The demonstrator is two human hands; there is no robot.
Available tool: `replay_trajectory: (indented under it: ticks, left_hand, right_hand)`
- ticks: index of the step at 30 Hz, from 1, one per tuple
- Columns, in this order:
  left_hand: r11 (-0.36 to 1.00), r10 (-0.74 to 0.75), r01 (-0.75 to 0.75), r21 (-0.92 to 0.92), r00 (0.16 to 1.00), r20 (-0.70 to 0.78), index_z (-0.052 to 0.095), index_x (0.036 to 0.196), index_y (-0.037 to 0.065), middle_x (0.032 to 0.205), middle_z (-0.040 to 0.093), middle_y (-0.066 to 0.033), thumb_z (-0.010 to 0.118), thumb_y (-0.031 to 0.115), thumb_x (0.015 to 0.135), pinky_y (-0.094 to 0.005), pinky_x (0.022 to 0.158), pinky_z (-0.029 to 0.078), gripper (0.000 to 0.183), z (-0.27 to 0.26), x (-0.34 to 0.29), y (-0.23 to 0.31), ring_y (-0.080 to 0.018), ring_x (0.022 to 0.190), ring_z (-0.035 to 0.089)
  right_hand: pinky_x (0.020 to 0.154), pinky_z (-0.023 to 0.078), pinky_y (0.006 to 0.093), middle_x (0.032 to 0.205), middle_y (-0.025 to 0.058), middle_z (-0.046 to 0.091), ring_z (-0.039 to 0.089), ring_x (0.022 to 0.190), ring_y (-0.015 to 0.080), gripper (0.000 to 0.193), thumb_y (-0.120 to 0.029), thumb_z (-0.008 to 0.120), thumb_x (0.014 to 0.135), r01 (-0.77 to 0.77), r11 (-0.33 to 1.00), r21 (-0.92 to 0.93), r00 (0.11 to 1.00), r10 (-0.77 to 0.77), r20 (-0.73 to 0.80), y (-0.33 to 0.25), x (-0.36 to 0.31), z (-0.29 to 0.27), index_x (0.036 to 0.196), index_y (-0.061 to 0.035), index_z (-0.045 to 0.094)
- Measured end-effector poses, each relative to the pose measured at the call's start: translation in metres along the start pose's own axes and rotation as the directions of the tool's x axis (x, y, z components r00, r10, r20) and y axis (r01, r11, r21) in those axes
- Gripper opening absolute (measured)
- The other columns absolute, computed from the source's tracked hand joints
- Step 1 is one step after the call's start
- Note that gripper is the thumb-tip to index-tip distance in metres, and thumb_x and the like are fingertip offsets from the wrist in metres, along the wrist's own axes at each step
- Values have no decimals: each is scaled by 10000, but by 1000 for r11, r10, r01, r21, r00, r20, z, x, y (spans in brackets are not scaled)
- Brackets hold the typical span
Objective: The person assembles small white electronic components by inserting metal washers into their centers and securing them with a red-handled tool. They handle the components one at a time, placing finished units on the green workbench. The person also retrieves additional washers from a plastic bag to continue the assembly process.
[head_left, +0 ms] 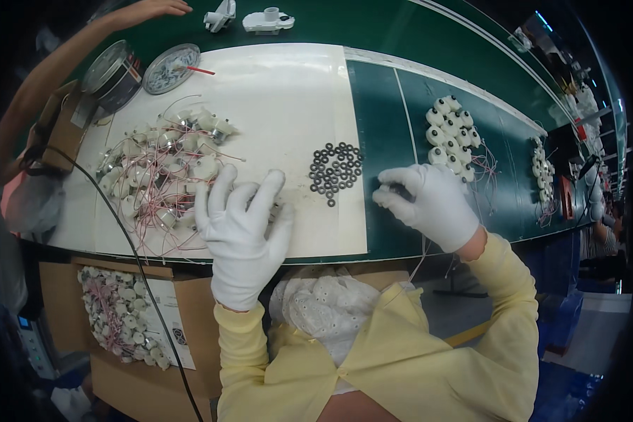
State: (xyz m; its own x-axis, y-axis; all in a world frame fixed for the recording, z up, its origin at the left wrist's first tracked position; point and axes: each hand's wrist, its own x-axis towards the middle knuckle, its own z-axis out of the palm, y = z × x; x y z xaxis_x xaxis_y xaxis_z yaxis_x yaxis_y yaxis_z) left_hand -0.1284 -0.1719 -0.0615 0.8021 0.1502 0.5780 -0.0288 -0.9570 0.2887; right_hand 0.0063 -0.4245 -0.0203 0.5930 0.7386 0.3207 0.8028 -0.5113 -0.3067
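My left hand [245, 235], in a white glove, has its fingers spread over the pale board beside a heap of small white motor-like parts [155, 165] tangled in pink and white wires. My right hand [432, 204], gloved too, is curled with thumb and fingers close together near the board's right edge. Something dark shows between its fingertips, too small to name, and thin pale wires hang below the hand. Between both hands lies a cluster of small black rings [336, 169]. Past my right hand, rows of white parts with black tops [451, 130] stand on the green surface.
A dark tub [112, 77] and a round dish [170, 69] with a red stick stand at the back left. White plastic pieces [268, 21] lie at the far edge. Another person's arm [63, 63] reaches in. Below left is a carton [155, 394] of wired parts; a black cable [130, 232] crosses there.
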Motion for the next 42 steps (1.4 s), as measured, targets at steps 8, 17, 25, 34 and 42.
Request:
replay_trajectory:
  ticks: [8, 17, 25, 34, 42]
  left_hand:
    - [997, 56, -52, -56, 997, 61, 727, 1213, 160, 1060, 675, -61, 754, 201, 851, -575, 1138, 318, 365, -4, 3, -5, -388, 1265, 543]
    - [1000, -14, 16, -24, 997, 77, 696, 1281, 134, 1032, 688, -61, 777, 216, 820, -586, 1130, 329, 475, -2, 5, -2, -407, 1243, 570]
    - [999, -33, 36, -31, 997, 77, 700, 1266, 140, 984, 673, -44, 832, 259, 750, -585, 1112, 343, 546, 0, 4, -4, -365, 1254, 561]
    - [999, -36, 38, -20, 996, 79, 759, 1123, 204, 1012, 687, -9, 848, 281, 713, -582, 1112, 346, 427, -1, 6, -3, -360, 1240, 570]
    - [999, -33, 35, -8, 992, 122, 762, 1159, 206, 964, 684, -17, 850, 306, 704, -584, 1110, 342, 473, -3, 10, 0, -380, 1221, 586]
  right_hand:
    - [633, 485, 237, 857, 33, 723, 648, 731, 92, 244, -200, 685, 971, -643, 620, 449, 753, 405, 519, -19, 16, -27, 1149, -35, 708]
    - [743, 494, 203, 1055, 23, 688, 617, 881, 49, 307, -184, 608, 1039, -701, 399, 591, 712, 333, 619, 3, 25, -25, 1282, 1, 632]
    - [717, 559, 339, 944, 74, 744, 716, 809, 235, 331, -69, 727, 871, -102, 948, 302, 967, 24, 253, 17, 30, -1, 1193, -44, 657]
    - [665, 508, 398, 848, 29, 712, 675, 763, 269, 287, -171, 783, 821, 253, 957, -143, 958, -227, 175, 6, 46, -1, 1073, -101, 664]
    - [637, 449, 392, 753, 21, 625, 617, 701, 258, 245, -273, 760, 847, 293, 932, -214, 917, -211, 338, 4, 46, -12, 1024, -127, 673]
